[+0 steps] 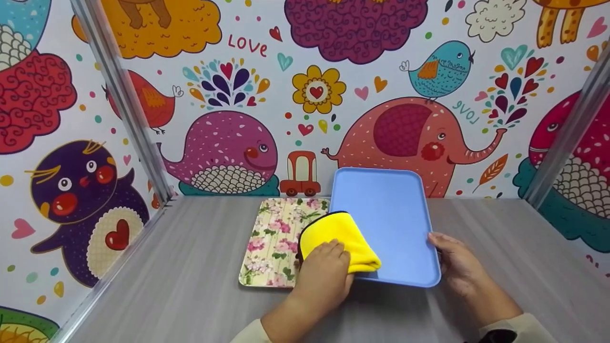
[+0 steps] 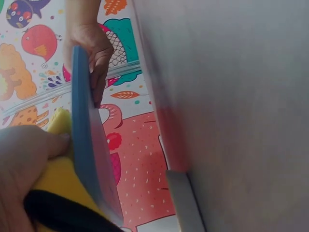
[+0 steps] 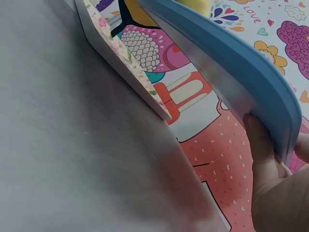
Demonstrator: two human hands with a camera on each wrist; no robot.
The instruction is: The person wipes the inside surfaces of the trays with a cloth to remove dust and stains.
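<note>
Clearly, the left hand grips a black-edged yellow fabric cloth at eight o'clock on a rectangular light-blue tray above the grey table; the right hand pinches the tray at three.

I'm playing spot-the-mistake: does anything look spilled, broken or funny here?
Nothing looks spilled or broken. The blue tray is off the table, but the right hand holds it. On the wall, the pale word by the elephant looks backwards.

Right of centre, the blue tray looked like smooth plastic; the central yellow cloth was matt and fleecy; the upper-left metal strip shone; the grey tabletop looked matt.
</note>
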